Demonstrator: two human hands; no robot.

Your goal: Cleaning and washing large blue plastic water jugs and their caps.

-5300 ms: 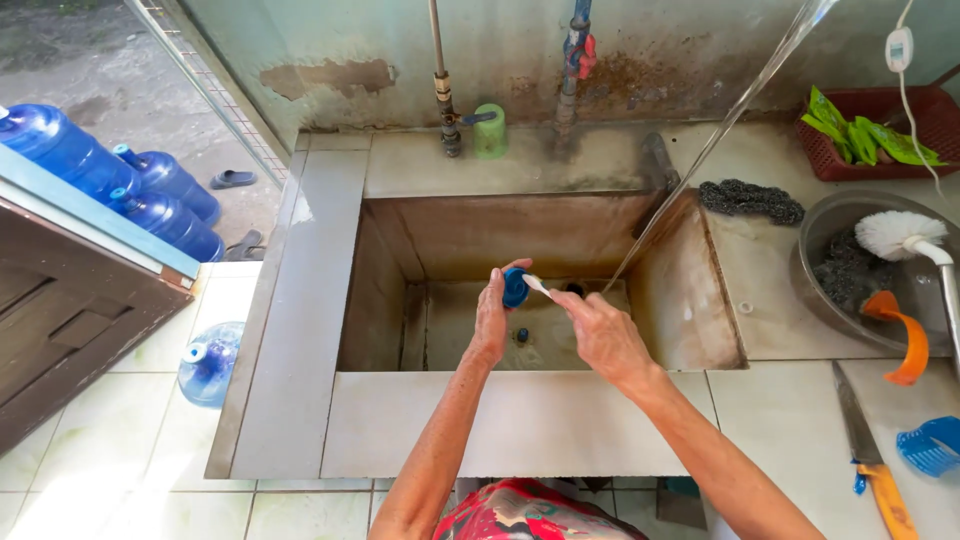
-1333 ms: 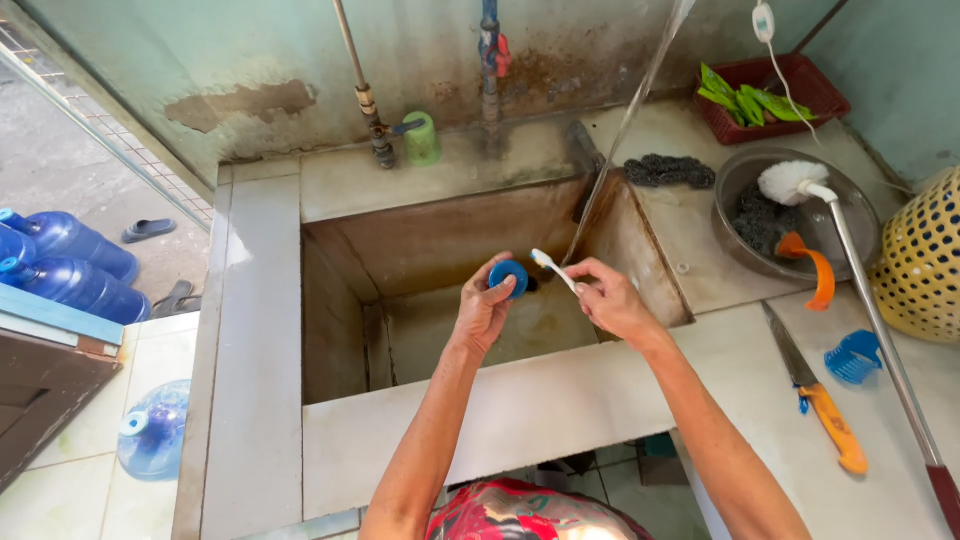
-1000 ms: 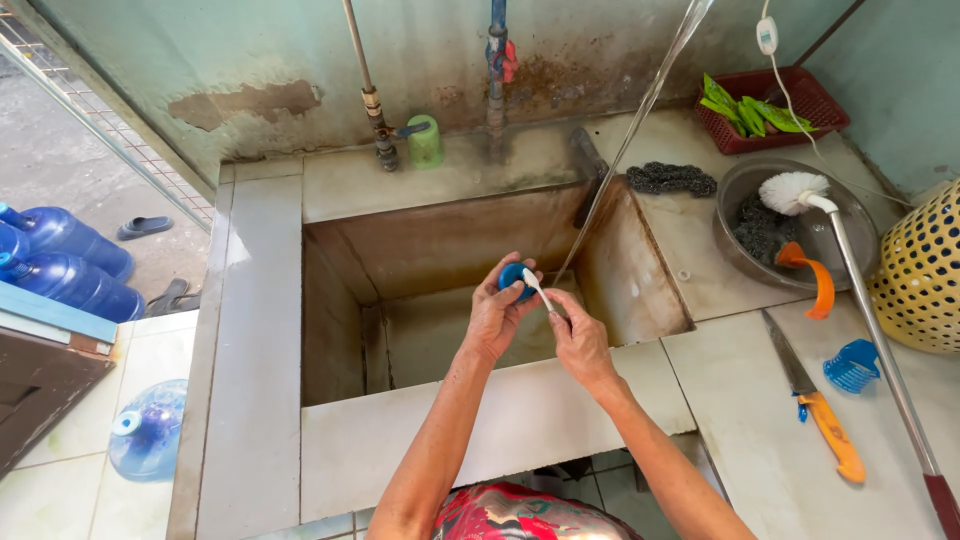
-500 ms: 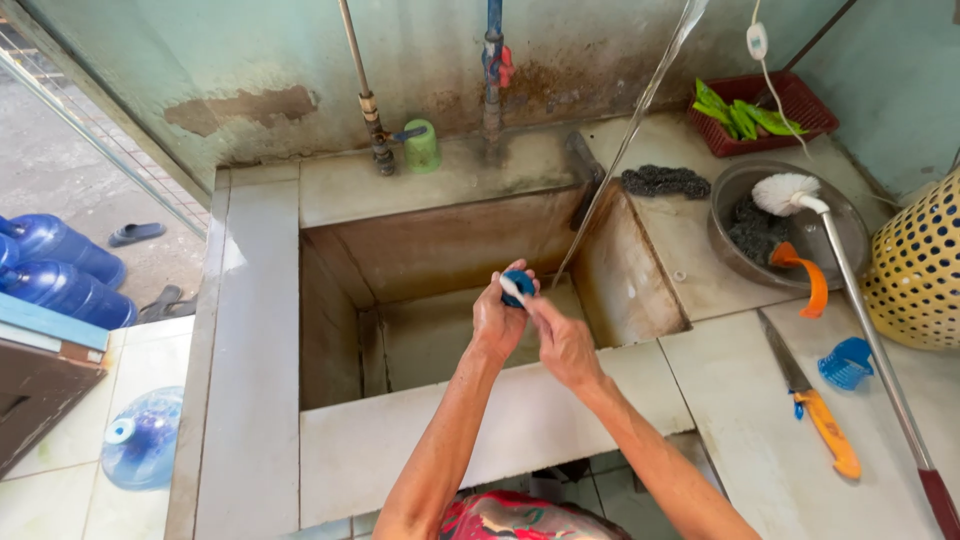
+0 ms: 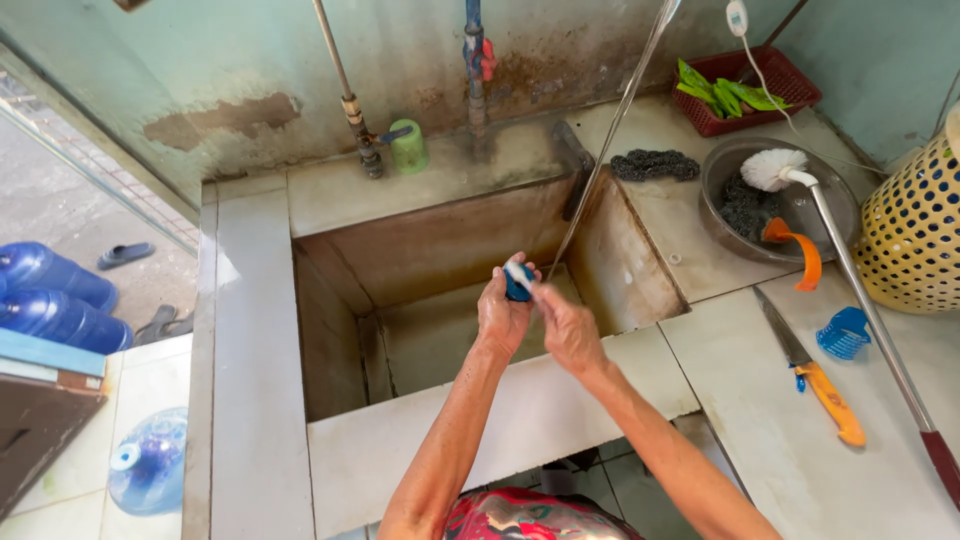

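Over the deep concrete sink, my left hand grips a small blue cap-like object. My right hand holds a small white brush whose head rests against the blue object. The two hands touch each other above the sink's front part. A thin stream or tube runs down from the upper right into the sink, just behind the hands.
A green cup and pipes stand at the back ledge. On the right counter lie a scouring pad, a metal bowl with a long-handled brush, an orange-handled knife, a red basket and a yellow basket. Blue water jugs stand at left.
My right hand has moved in from the right against my left hand, bringing the white brush onto the blue object. The view has shifted slightly.
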